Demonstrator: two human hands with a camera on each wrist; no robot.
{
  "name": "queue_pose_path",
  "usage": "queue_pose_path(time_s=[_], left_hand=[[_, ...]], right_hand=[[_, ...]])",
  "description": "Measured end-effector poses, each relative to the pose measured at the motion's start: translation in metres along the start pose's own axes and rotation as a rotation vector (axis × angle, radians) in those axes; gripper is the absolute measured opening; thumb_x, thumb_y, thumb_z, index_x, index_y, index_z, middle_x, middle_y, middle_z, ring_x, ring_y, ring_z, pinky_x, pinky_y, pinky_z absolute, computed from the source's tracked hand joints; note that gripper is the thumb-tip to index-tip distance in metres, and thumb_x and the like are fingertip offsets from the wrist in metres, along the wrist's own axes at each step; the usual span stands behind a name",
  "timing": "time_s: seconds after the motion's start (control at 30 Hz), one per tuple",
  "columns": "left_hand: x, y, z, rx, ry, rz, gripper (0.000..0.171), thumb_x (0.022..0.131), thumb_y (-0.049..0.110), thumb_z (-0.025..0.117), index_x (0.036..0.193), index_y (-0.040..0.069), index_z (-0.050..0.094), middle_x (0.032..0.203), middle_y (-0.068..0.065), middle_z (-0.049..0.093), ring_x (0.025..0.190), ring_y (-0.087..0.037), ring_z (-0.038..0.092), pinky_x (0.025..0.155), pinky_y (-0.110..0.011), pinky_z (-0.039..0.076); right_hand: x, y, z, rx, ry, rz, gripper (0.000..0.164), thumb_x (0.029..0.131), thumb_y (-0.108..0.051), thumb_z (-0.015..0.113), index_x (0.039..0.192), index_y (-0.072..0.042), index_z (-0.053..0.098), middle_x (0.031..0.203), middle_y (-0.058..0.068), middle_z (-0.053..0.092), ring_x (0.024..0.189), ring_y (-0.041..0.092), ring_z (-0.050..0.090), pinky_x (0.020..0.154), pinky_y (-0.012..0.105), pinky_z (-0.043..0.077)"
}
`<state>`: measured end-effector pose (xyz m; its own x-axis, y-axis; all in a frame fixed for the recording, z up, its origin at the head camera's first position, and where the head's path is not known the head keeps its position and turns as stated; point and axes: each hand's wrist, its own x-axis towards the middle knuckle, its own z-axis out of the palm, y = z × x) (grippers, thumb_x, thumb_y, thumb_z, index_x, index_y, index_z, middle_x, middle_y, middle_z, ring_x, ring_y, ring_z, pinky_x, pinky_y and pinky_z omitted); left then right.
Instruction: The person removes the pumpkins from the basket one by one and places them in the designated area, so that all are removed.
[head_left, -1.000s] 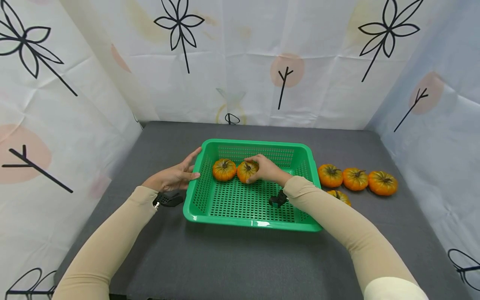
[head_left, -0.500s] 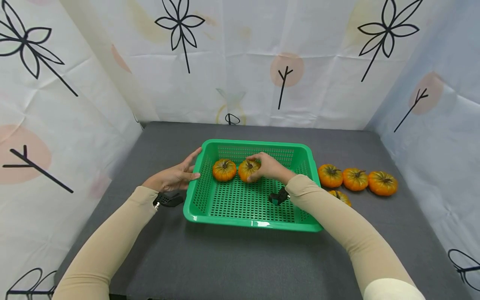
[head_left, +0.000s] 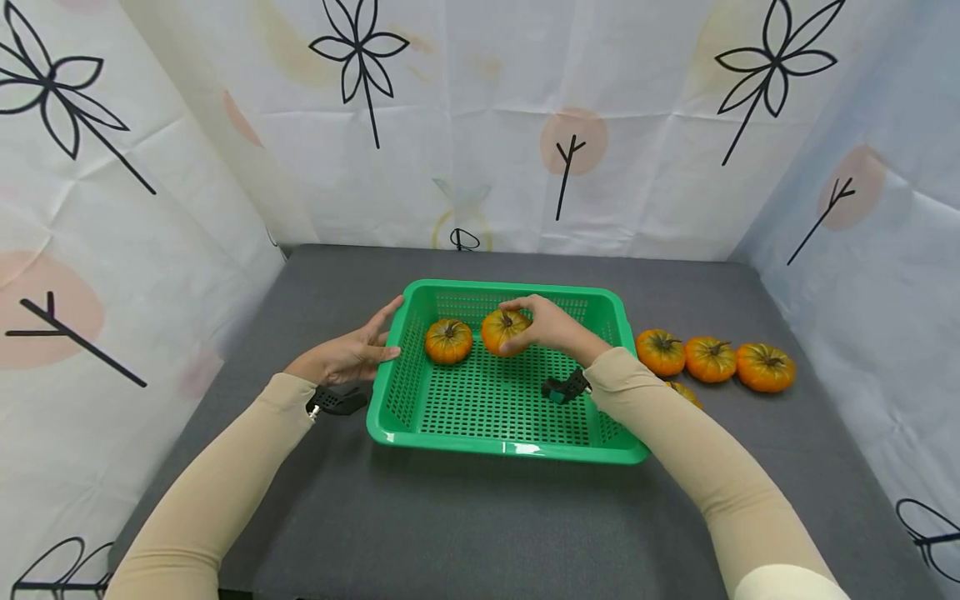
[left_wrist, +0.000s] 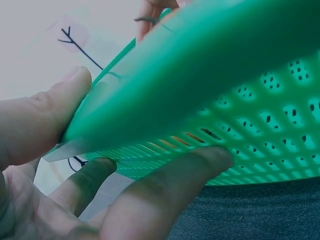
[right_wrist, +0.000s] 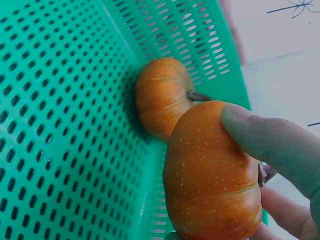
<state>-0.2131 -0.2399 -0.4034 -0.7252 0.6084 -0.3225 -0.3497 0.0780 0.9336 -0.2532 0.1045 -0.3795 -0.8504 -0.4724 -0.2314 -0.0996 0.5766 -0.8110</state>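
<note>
A green perforated plastic basket (head_left: 510,450) stands on the grey table. My left hand (head_left: 348,350) holds its left side; in the left wrist view the thumb (left_wrist: 75,97) lies at the rim and the fingers (left_wrist: 165,185) are under it, against the outer wall. My right hand (head_left: 551,325) grips a small orange pumpkin (head_left: 502,333) inside the basket, thumb on one side and fingers on the other. A second pumpkin (head_left: 448,342) sits to its left in the basket. In the right wrist view the held pumpkin (right_wrist: 210,175) partly covers that other pumpkin (right_wrist: 162,95).
Right of the basket, three pumpkins (head_left: 711,359) stand in a row on the table (head_left: 480,525). Another pumpkin (head_left: 686,393) in front of them is partly hidden by the right sleeve. Patterned white cloth (head_left: 480,125) hangs around the table's back and sides.
My right hand has raised the pumpkin slightly and shifted it a little right and away, widening the gap to the other pumpkin. The left hand and the basket stay in place.
</note>
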Motion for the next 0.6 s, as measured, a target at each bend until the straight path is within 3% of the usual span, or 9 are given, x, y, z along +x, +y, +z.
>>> queue_pose_path(time_s=[0.3,0.5,0.6], left_hand=[[0.0,0.0,0.0,0.005,0.006,-0.001,0.096,0.099,0.003,0.052,0.15,0.051,-0.014,0.162,-0.016,0.004,0.124,-0.038,0.053,0.093,-0.059,0.05],[-0.001,0.0,-0.001,-0.008,-0.009,0.005,0.095,0.099,0.002,0.051,0.149,0.052,-0.013,0.162,-0.016,0.001,0.121,-0.035,0.056,0.093,-0.058,0.05],[-0.001,0.0,-0.001,-0.01,-0.016,0.007,0.095,0.099,0.003,0.051,0.149,0.051,-0.014,0.162,-0.016,0.001,0.122,-0.036,0.055,0.093,-0.058,0.05]], right_hand=[[-0.02,-0.009,-0.014,0.006,0.035,-0.024,0.081,0.077,-0.017,0.084,0.147,-0.014,0.044,0.153,0.013,0.029,0.138,0.033,0.032,0.102,0.049,0.045],[-0.034,-0.011,-0.027,0.035,0.071,-0.013,0.08,0.077,-0.019,0.084,0.146,-0.018,0.044,0.148,0.011,0.031,0.121,0.035,0.045,0.094,0.047,0.049],[-0.041,-0.012,-0.035,0.074,0.07,-0.013,0.08,0.078,-0.017,0.083,0.147,-0.018,0.042,0.151,0.011,0.029,0.121,0.037,0.046,0.093,0.05,0.05]])
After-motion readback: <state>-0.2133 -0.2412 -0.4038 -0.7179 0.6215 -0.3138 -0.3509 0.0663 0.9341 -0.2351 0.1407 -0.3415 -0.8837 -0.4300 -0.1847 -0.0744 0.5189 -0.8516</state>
